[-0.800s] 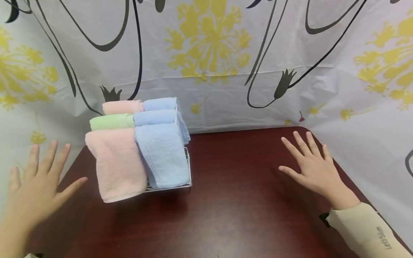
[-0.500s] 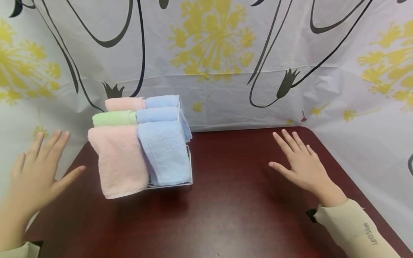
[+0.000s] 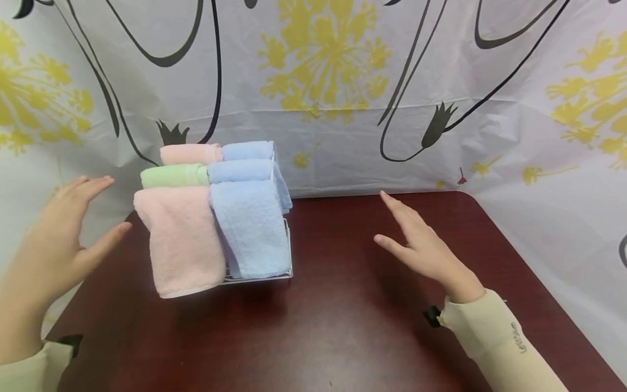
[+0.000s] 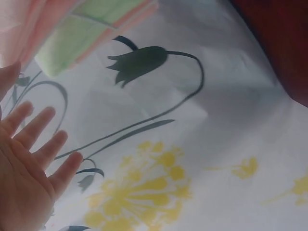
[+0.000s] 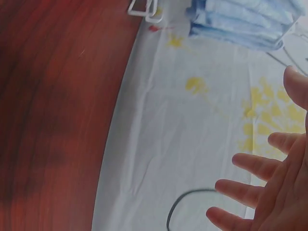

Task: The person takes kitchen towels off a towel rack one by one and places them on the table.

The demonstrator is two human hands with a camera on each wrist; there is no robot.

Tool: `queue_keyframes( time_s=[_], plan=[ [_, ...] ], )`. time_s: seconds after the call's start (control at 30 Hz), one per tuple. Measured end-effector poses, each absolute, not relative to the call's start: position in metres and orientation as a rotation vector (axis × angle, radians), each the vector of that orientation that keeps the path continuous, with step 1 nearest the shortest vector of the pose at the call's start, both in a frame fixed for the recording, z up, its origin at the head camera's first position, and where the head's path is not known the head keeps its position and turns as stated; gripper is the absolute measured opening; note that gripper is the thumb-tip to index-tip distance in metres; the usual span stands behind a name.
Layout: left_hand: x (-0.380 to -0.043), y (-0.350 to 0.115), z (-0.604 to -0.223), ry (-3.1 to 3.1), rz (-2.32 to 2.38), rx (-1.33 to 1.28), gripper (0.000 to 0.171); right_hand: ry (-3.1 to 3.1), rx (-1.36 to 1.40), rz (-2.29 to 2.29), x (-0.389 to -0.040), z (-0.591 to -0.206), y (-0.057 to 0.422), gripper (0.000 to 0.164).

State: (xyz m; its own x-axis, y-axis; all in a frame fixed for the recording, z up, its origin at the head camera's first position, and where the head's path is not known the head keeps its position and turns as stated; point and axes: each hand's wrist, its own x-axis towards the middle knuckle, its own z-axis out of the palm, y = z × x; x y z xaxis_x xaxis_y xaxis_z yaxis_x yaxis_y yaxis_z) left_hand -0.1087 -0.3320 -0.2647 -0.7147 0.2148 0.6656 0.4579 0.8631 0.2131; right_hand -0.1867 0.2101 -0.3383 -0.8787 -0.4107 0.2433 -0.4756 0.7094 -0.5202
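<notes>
Far L: pale sleeve (image 3: 34,370) w/ blk strap at the cuff, then L hand (image 3: 54,242), released, fingers extended, thumb spread; head view shows a small gap btwn thumb & towels. Next, L-of-ctr on the table, white wire basket (image 3: 290,256) w/ towels in two columns. L column, front to back: pink towel (image 3: 183,242) hanging over the front, green towel (image 3: 171,175), 2nd pink towel (image 3: 191,153). R column, all blue: front blue towel (image 3: 254,228) hanging down, mid blue towel (image 3: 240,170), rear blue towel (image 3: 248,151). Then bare dark-red wood-grain table (image 3: 338,305). R hand (image 3: 423,247), also released, fingers straight, thumb apart, hovers above it, well apart from basket. Flower-print curtain (image 3: 333,158) runs behind everything.
</notes>
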Motion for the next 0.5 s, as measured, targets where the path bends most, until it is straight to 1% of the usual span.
queue_keyframes(
  time_s=[0.2,0.4,0.5],
  plan=[
    [-0.112,-0.325,-0.260,-2.322,-0.495,-0.560,0.054,-2.742,0.820,1.073,-0.189,-0.334,0.184,0.080],
    [-0.112,-0.319,-0.259,-2.312,-0.505,-0.556,0.041,-2.645,0.938,1.327,-0.185,-0.330,0.152,0.073],
    [-0.112,-0.316,-0.260,-2.325,-0.498,-0.533,0.038,-2.602,0.993,1.411,-0.183,-0.327,0.135,0.071]
  ],
)
